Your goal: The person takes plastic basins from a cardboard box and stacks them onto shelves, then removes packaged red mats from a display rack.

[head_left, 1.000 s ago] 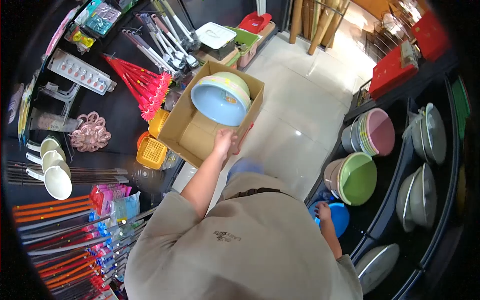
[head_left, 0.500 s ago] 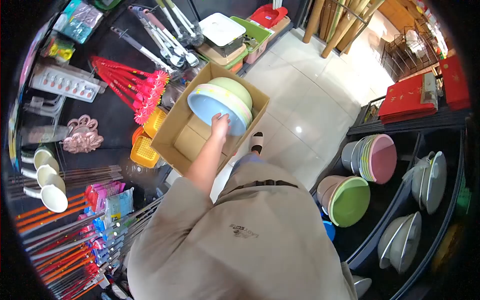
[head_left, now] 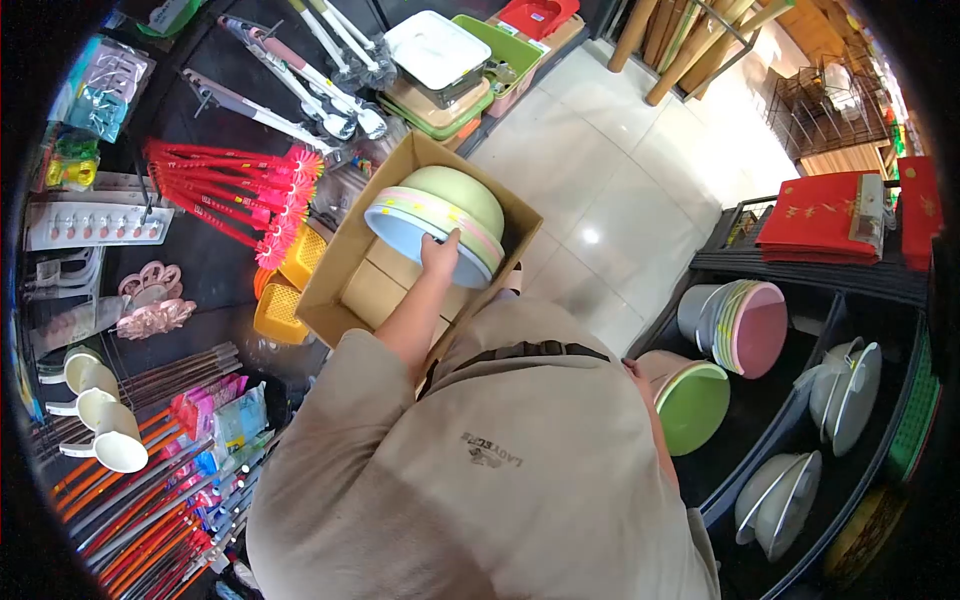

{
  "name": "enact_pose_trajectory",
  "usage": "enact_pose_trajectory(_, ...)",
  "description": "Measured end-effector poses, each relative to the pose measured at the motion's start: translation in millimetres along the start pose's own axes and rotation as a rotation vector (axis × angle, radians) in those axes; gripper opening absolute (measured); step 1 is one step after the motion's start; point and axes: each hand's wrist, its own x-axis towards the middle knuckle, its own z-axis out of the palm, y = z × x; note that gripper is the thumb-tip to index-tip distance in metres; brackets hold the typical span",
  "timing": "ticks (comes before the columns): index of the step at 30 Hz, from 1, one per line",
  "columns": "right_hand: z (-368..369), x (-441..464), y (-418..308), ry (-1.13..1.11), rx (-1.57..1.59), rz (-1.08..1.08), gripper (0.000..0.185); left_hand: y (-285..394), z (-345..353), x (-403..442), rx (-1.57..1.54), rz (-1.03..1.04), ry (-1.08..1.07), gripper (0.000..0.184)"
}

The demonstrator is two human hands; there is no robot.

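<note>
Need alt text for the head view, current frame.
A person's left hand grips the rim of a stack of pastel basins tilted inside an open cardboard box. The partly hidden right hand is beside a green bucket. White long-handled dippers hang at the picture's left; pale tiled floor stretches ahead.

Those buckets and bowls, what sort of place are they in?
Probably a housewares shop: nested buckets, matching white cups in a row, and stacked basins in a cardboard box.
</note>
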Motion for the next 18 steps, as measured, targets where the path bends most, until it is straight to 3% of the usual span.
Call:
enact_pose_trajectory(2,12,25,19,-0.146,0.175,-0.063,0.037,22,-6,-18,-0.086,0.029,-0.012,0.04)
enact_pose_trajectory(4,14,33,35,-0.212,0.167,-0.091,0.038,44,-12,-38,-0.16,-0.084,0.042,0.04)
enact_pose_trajectory(6,14,49,81,-0.278,0.157,-0.117,0.039,11,-14,-24,-0.155,-0.014,0.101,0.039)
enact_pose_trajectory(8,6,77,158,-0.26,0.207,-0.084,0.04,-3,-21,-25,-0.144,0.061,0.162,0.038)
enact_pose_trajectory(12,-4,-24,113,0.004,0.116,-0.063,0.038,-7,-52,-47,-0.258,0.031,0.223,0.039)
enact_pose_trajectory(14,-5,-66,103,0.107,0.125,0.166,0.034,-9,-70,-58,-0.313,-0.057,0.249,0.037)
enact_pose_trajectory(15,-6,-74,129,0.009,0.293,0.2,0.034,-8,-79,-64,-0.38,0.022,0.232,0.038)
enact_pose_trajectory(18,14,-104,198,0.106,0.266,0.264,0.034,4,-111,-76,-0.525,0.223,0.207,0.039)
